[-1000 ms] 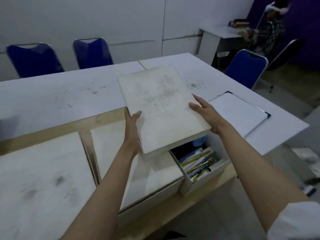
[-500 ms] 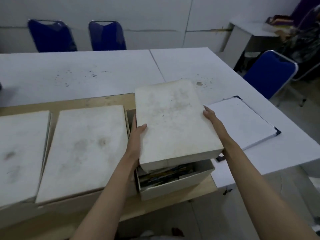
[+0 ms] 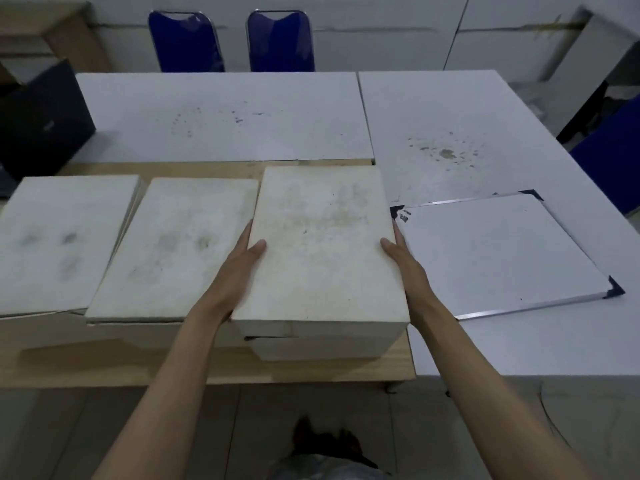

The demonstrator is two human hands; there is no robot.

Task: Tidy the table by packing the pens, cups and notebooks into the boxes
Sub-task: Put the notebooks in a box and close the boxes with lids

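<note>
1. Since a second ago the lid (image 3: 320, 247) has come down from its raised tilt and now sits on the right box (image 3: 322, 344), hiding the pens that showed inside it half a second ago; only a thin dark slit remains at the near left edge under the lid.
2. Left hand (image 3: 239, 268) grips the lid's left edge: thumb lying on the top face, fingers running down the side wall between this box and the next.
3. Right hand (image 3: 403, 261) grips the right edge the same way, thumb on top and fingers along the outer side.
4. Right box stands at the right end of a wooden board (image 3: 214, 370), near the front edge; nothing of its contents can be seen now.
5. Middle box (image 3: 176, 247) lies just beside it on the left, lidded, with grey smudges on top; its contents are hidden.
6. Left box (image 3: 65, 244) sits beyond that, also lidded and smudged, cut off by the picture's edge.
7. Just to the right of the held box, a whiteboard (image 3: 502, 254) with dark corner caps lies flat on the white table (image 3: 467, 133).
8. Far side of the table has two blue chairs (image 3: 232, 41), and a black case (image 3: 41, 119) stands at the far left.
</note>
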